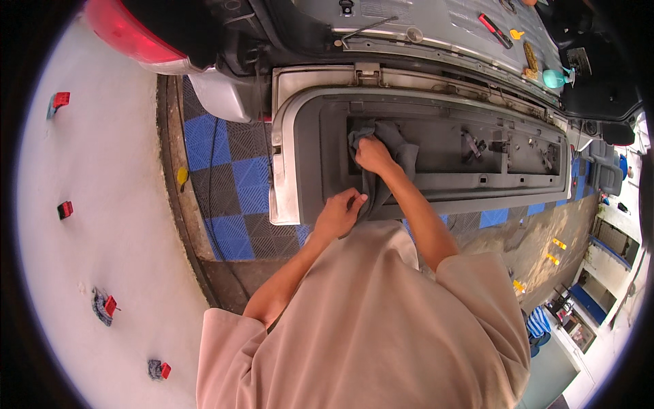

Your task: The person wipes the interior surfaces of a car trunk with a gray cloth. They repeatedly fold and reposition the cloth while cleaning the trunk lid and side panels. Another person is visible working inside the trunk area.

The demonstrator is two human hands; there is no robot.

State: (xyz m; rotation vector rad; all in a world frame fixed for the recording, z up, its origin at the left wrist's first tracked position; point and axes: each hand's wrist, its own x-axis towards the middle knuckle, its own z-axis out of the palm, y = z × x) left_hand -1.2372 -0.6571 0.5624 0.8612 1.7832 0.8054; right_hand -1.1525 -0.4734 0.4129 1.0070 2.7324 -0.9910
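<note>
A dark grey cloth (402,146) lies bunched over the left end of the recess in a lowered vehicle tailgate (320,140). My right hand (373,154) is closed on the cloth inside that recess. Lower and to the left, my left hand (338,215) pinches a hanging part of the same cloth at the tailgate's near edge. Part of the cloth drops between my hands toward my shirt. Latch parts (471,144) show in the recess to the right of the cloth.
On the grey cargo floor beyond lie a red and black tool (495,31), a yellow piece (517,34), a brush (530,56) and a teal spray bottle (555,78). A red tail light (129,31) is at the far left. Blue and grey tiles (208,140) cover the ground below.
</note>
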